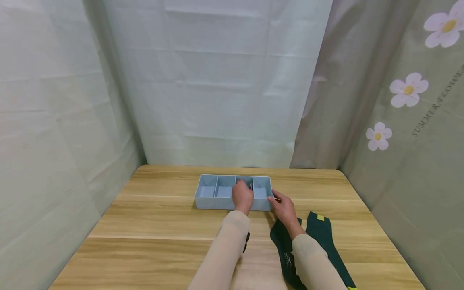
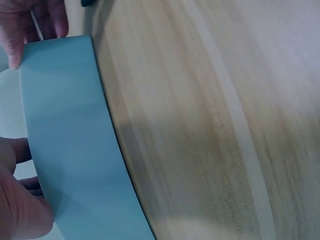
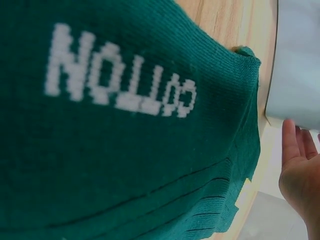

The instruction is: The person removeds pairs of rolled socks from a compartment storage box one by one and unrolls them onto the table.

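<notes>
A pale blue divided storage box (image 1: 222, 203) stands near the far side of the table, with four compartments in a row. My left hand (image 1: 243, 196) reaches over the front wall into the third compartment from the left, its fingertips hidden inside. Beside those fingers shows a small dark item (image 1: 250, 186) with a light mark. My right hand (image 1: 284, 209) pinches the box's right end at the front corner, thumb at the rim and fingers along the outside. Under the right forearm lies a dark green sock (image 1: 280, 237) lettered "COTTON".
Another dark green sock (image 1: 320, 233) with yellow patches lies flat to the right. The wooden table (image 1: 152, 225) has pale fabric walls (image 1: 224, 100) at its back and sides. White flowers (image 1: 409, 90) decorate the right-hand fabric.
</notes>
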Demonstrator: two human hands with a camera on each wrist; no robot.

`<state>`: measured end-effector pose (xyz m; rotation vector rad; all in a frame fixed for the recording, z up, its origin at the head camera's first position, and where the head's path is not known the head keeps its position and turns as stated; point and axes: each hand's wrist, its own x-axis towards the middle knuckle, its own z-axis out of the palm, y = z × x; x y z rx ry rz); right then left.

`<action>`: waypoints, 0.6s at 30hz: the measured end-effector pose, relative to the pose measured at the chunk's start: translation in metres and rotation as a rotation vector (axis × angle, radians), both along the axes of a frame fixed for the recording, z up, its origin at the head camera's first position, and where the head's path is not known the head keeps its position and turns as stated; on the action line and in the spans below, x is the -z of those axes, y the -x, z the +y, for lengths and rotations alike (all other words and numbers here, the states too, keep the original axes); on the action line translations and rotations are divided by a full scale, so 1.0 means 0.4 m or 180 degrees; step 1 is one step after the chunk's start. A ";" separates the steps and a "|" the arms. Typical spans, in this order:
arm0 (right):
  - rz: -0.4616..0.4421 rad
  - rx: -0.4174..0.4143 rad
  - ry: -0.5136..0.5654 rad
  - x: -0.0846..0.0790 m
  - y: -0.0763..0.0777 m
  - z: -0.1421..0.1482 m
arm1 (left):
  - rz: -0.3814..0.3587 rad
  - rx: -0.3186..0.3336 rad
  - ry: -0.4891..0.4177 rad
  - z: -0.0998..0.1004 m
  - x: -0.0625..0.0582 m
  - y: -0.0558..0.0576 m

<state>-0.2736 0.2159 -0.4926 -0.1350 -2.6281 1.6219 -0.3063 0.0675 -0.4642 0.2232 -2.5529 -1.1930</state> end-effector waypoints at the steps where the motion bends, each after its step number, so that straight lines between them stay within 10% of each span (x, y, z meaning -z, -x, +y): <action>1: -0.0011 0.0004 0.0008 -0.001 0.000 0.000 | 0.0050 0.0013 0.0038 0.001 0.002 -0.001; 18: -0.0072 -0.0015 0.0143 -0.003 -0.001 0.001 | -0.0292 0.0254 0.0246 -0.009 -0.022 0.004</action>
